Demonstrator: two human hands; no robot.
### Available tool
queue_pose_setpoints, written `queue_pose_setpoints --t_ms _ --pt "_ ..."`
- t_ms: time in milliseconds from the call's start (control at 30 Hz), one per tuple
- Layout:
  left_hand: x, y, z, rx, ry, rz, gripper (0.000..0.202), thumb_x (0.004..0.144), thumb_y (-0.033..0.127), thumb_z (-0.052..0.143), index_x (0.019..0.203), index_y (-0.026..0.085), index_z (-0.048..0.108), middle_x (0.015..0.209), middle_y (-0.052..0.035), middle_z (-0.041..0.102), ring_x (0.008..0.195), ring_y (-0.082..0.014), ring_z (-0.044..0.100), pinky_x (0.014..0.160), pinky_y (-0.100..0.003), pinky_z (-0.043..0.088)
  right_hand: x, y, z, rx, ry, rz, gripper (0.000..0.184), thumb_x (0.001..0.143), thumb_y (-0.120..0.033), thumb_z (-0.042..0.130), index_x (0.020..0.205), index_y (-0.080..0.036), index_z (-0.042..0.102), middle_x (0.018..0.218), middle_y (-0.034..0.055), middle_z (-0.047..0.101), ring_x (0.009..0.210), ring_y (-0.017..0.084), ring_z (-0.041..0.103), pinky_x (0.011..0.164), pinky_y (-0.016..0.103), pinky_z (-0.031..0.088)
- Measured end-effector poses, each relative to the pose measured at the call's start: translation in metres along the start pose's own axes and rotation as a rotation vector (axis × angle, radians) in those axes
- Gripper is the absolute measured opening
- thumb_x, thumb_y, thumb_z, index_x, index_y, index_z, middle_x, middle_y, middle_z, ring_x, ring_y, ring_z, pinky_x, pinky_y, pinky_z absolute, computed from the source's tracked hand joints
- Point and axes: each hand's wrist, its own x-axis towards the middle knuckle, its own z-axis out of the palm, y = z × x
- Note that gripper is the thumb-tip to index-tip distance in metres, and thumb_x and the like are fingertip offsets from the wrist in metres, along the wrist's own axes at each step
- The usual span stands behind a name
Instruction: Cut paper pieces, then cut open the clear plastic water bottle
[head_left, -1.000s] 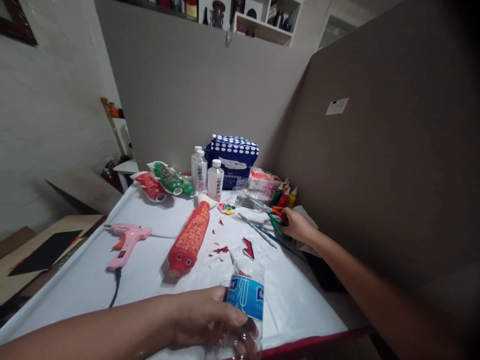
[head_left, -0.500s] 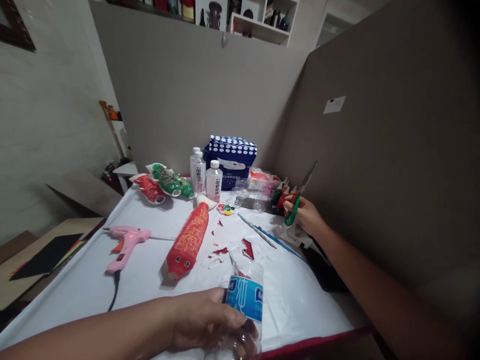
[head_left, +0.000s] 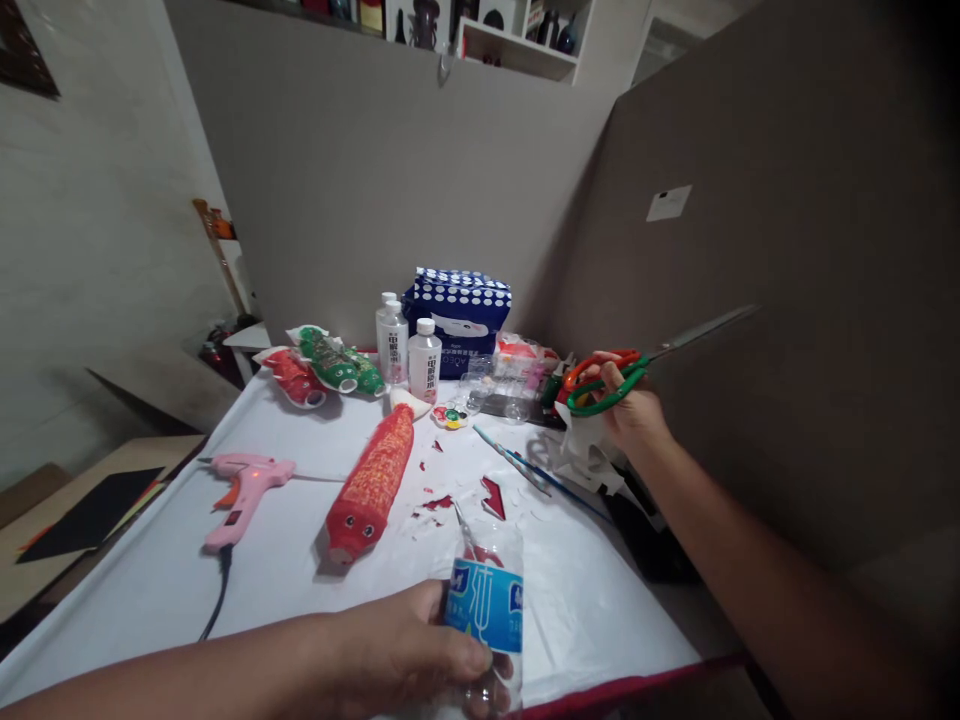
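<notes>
My left hand (head_left: 420,640) is wrapped round a clear plastic bottle (head_left: 499,600) with a blue label, held upright at the table's front edge. Inside or behind its open-looking top something thin and pointed shows; I cannot tell which. Out to the right, my right hand (head_left: 626,405) grips scissors (head_left: 611,385) by their orange and green handles, the blades pointing right and away from the bottle. A red painted fish shape (head_left: 371,480) with eyes and a white tail lies left of the bottle. Red scraps (head_left: 493,498) are scattered just beyond the bottle.
A pink glue gun (head_left: 244,490) with a black cord lies at left. Green and red fish (head_left: 337,362), white-capped bottles (head_left: 425,362) and a blue package (head_left: 461,320) stand at the back. Brushes (head_left: 514,460) and crumpled paper (head_left: 585,450) lie at right. Grey panels (head_left: 390,170) enclose the table.
The scissors have turned in my right hand, from blades pointing upward to blades pointing right, so both handles now show. My left hand still holds the bottle in nearly the same place.
</notes>
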Motion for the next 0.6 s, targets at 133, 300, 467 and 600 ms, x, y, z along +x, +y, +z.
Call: queue_pose_setpoints --t_ms 133,300,467,600 --pt "-0.006 0.000 0.010 0.092 0.117 0.044 0.054 0.052 0.044 0.089 0.090 0.011 0.067 0.079 -0.0059 0.067 0.070 -0.0152 0.059 0.071 -0.028 0.043 -0.032 -0.021 0.024 0.011 -0.119 -0.020 0.044 0.080 -0.069 0.061 0.083 -0.026 0.056 0.067 -0.0024 0.047 0.075 0.021 0.063 0.072 0.035 0.056" --pt "-0.018 0.016 0.016 0.241 0.230 0.161 0.058 0.061 0.056 0.080 0.098 0.016 0.063 0.080 -0.0027 0.065 0.073 -0.0166 0.055 0.070 -0.030 0.040 -0.088 -0.031 0.037 -0.026 -0.337 0.058 0.056 0.076 -0.082 0.052 0.082 -0.027 0.058 0.073 0.0031 0.056 0.089 0.029 0.066 0.084 0.044 0.055" --pt "-0.024 0.038 0.013 0.240 0.386 0.297 0.054 0.065 0.063 0.074 0.091 0.016 0.063 0.080 -0.0037 0.064 0.076 -0.0194 0.055 0.072 -0.032 0.039 -0.133 -0.040 0.037 0.021 -0.626 0.211 0.062 0.078 -0.082 0.047 0.112 -0.032 0.060 0.113 0.0099 0.063 0.105 0.032 0.064 0.089 0.045 0.052" --pt "-0.026 0.045 0.016 0.148 0.445 0.341 0.057 0.068 0.057 0.076 0.107 0.018 0.061 0.085 -0.0033 0.064 0.078 -0.0192 0.056 0.074 -0.032 0.041 -0.150 -0.040 0.052 0.101 -0.763 0.293 0.074 0.076 -0.086 0.044 0.125 -0.031 0.054 0.138 0.0131 0.054 0.105 0.033 0.063 0.074 0.042 0.054"
